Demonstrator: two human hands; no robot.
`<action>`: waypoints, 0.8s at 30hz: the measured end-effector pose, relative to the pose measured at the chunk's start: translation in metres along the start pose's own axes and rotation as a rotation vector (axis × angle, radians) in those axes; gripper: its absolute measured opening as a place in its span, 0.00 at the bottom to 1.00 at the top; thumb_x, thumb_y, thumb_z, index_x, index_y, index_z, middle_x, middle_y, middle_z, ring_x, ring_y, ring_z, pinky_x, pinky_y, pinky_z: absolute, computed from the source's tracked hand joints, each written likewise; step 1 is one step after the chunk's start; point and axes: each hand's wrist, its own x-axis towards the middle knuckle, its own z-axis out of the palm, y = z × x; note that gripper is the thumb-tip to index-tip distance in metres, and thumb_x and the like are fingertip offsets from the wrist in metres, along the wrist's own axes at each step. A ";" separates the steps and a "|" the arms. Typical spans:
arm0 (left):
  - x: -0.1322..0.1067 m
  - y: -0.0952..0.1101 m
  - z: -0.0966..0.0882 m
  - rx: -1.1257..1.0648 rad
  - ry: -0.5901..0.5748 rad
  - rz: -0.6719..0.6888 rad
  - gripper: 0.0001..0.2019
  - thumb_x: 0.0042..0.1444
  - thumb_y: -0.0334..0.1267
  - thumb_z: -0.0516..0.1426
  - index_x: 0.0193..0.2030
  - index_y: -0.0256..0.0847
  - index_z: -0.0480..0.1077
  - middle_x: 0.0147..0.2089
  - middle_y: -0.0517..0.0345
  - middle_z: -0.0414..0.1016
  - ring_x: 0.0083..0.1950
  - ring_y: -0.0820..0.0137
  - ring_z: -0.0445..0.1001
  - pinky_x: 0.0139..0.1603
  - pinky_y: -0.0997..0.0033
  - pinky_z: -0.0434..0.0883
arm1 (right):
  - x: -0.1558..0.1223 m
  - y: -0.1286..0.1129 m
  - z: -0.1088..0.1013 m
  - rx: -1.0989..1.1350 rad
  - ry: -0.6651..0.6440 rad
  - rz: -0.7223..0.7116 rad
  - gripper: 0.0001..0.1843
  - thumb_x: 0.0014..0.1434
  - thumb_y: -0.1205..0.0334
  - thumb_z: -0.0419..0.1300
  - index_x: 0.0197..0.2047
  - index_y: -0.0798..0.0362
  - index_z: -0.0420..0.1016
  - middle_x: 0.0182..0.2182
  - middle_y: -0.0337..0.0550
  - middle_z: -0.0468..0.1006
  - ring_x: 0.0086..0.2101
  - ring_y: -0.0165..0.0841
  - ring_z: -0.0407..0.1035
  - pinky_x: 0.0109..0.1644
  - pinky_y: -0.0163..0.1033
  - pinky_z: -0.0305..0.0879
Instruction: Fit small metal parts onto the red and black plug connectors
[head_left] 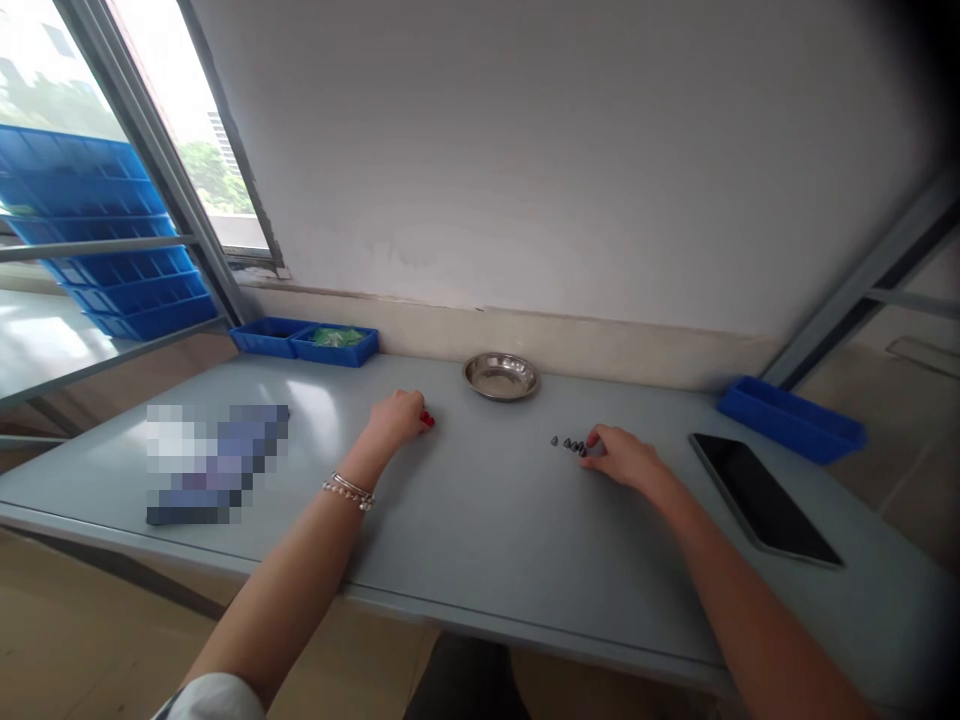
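My left hand [397, 415] rests on the grey table with its fingers curled together. Small glossy red pieces [427, 418] show at its fingertips; their kind cannot be made out. To the right, my right hand [621, 456] is low over the table, thumb and forefinger closing around the near end of a short row of small dark shiny pieces [568, 444]. One dark piece [554, 440] lies a little apart, left of the row. A round shallow metal dish [501, 378] stands beyond and between my hands, touched by neither.
Two blue bins [335, 345] stand at the back left, one with green packets. Another blue bin [795, 418] sits at the right, behind a dark tablet [765, 500]. A blurred-out flat item [221, 465] lies left. Stacked blue crates [112, 235] are by the window.
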 end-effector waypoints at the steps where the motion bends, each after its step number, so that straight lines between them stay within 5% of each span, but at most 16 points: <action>1: 0.000 0.001 0.000 0.008 0.007 0.008 0.08 0.44 0.37 0.56 0.33 0.40 0.70 0.39 0.47 0.71 0.40 0.58 0.70 0.34 0.65 0.65 | 0.000 -0.001 -0.001 0.003 -0.011 0.008 0.09 0.46 0.57 0.59 0.32 0.50 0.69 0.34 0.42 0.74 0.34 0.35 0.68 0.32 0.38 0.54; 8: -0.008 0.024 -0.004 -0.008 0.334 0.317 0.08 0.55 0.38 0.50 0.37 0.39 0.68 0.39 0.52 0.72 0.45 0.62 0.66 0.46 0.62 0.58 | 0.000 -0.005 0.000 0.006 -0.005 0.000 0.04 0.48 0.63 0.56 0.31 0.50 0.70 0.29 0.41 0.75 0.32 0.35 0.68 0.29 0.36 0.54; 16: -0.023 0.046 0.002 -0.239 0.347 0.542 0.09 0.57 0.39 0.48 0.40 0.39 0.66 0.39 0.53 0.71 0.39 0.68 0.69 0.39 0.71 0.64 | 0.000 -0.006 0.001 0.026 0.001 -0.025 0.05 0.49 0.61 0.56 0.32 0.50 0.70 0.30 0.41 0.75 0.33 0.35 0.68 0.29 0.36 0.54; 24: -0.026 0.050 0.008 -0.261 0.488 0.634 0.07 0.56 0.37 0.50 0.38 0.38 0.66 0.36 0.53 0.69 0.35 0.69 0.69 0.35 0.71 0.66 | 0.000 -0.006 -0.001 0.006 -0.002 -0.007 0.04 0.50 0.64 0.55 0.29 0.52 0.70 0.30 0.44 0.75 0.35 0.38 0.69 0.30 0.36 0.55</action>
